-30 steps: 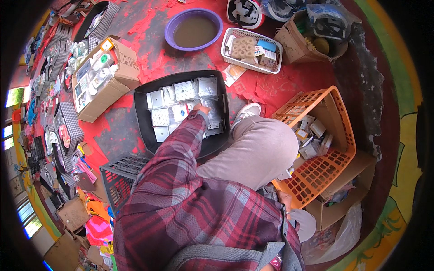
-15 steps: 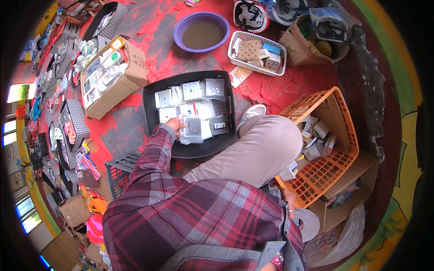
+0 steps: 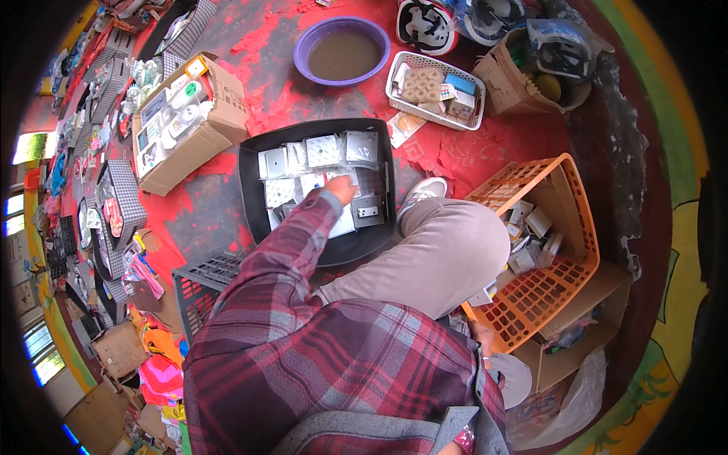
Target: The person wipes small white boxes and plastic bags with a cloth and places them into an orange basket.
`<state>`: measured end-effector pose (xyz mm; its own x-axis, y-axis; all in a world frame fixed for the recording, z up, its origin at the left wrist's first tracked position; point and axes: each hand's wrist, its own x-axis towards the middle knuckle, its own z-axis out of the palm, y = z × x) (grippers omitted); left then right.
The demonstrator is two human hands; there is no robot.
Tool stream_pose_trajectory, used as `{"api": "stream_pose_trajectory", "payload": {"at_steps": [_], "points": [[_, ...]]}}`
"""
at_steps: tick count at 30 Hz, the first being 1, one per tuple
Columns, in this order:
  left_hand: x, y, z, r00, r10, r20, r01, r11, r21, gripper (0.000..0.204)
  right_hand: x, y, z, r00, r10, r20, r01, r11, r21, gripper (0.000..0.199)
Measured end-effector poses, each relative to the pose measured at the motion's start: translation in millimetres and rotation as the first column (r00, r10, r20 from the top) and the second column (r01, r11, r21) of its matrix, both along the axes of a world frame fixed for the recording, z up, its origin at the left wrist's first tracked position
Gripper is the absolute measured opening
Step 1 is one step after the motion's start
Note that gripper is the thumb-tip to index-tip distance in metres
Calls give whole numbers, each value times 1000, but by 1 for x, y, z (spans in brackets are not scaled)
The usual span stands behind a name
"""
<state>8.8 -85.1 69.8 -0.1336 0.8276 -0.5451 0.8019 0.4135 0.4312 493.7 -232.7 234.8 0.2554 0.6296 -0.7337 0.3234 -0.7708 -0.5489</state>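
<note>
A black bin holds rows of flat, square, plastic-wrapped packets, white and grey. My left hand is over the middle of them, touching a white packet with its fingers curled. What is between those fingers is hidden. To the right, an orange plastic basket lies tipped on its side, with small white boxes and packets inside. My right hand is closed at the basket's near left rim, partly covered by my sleeve and knee.
A purple basin of murky water stands beyond the bin. A white basket sits right of it. An open cardboard box full of packaged goods is on the left; a grey crate stands by my left arm. My leg borders the bin.
My left hand has moved right and slightly away across the bin. The clear-wrapped square packet it held no longer shows in it. My right hand stays at the orange basket.
</note>
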Motion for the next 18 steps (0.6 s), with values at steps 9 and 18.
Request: {"api": "stream_pose_trajectory", "payload": {"at_steps": [9, 18], "points": [[86, 52, -62, 894, 438, 93, -434, 899, -60, 54, -2, -8, -2, 993, 6, 118, 0, 999, -53, 41], [66, 19, -94, 846, 510, 156, -527, 845, 95, 37, -6, -3, 4, 999, -27, 43, 28, 999, -20, 42]]}}
